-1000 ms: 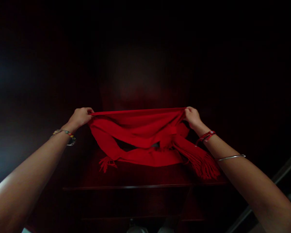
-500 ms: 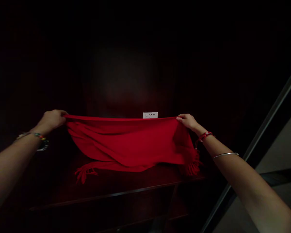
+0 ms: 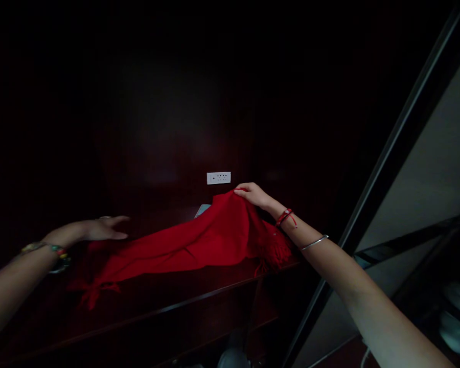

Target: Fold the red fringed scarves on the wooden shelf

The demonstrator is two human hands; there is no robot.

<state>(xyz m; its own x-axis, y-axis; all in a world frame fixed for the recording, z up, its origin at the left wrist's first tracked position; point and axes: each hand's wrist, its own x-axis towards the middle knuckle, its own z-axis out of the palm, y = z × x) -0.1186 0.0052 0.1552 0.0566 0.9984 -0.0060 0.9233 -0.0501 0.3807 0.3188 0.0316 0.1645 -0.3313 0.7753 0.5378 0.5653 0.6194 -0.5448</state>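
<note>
A red fringed shawl [image 3: 199, 240] lies spread along a dark wooden shelf [image 3: 199, 286]. Its right part is raised, pinched at the upper edge by my right hand [image 3: 252, 194]. Tassels show at both ends, bunched at the lower left and beneath my right wrist. My left hand [image 3: 103, 228] hovers over the cloth's left end, fingers apart and holding nothing. Behind the shawl, a small pale flat object [image 3: 203, 210] peeks out, mostly covered; its kind cannot be made out.
A white socket plate [image 3: 219, 178] is fixed to the dark back panel above the shawl. To the right runs a slanted metal-edged frame [image 3: 402, 128] with a grey panel behind it. Under the shelf, dim compartments hold a rounded grey object [image 3: 233, 358].
My left hand has let go of the shawl's left corner, and that end has dropped onto the shelf. My right hand, still gripping, appears further left in view. The pale object has come into sight.
</note>
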